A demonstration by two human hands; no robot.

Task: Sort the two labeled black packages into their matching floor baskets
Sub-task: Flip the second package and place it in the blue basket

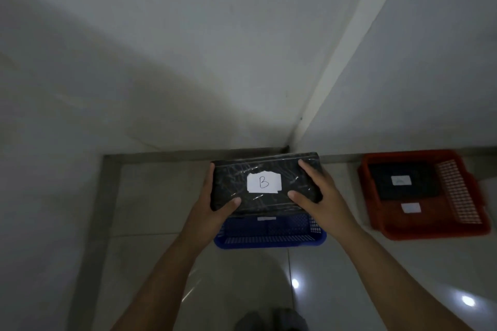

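Observation:
A black plastic-wrapped package [269,169] with a white label reading "B" is held flat above the blue floor basket [269,236]. My left hand [215,204] grips its left end and my right hand [314,196] grips its right end. The package hides most of the blue basket; a white tag shows on the basket's far wall. To the right stands a red floor basket [419,231] with a white tag on its inner wall. Inside it lies a second black package [403,191] with a white label that I cannot read.
The baskets stand on a glossy tiled floor [161,196] in a corner formed by two grey walls [161,62]. A grey skirting strip runs along the wall base. Part of a foot shows at the bottom edge.

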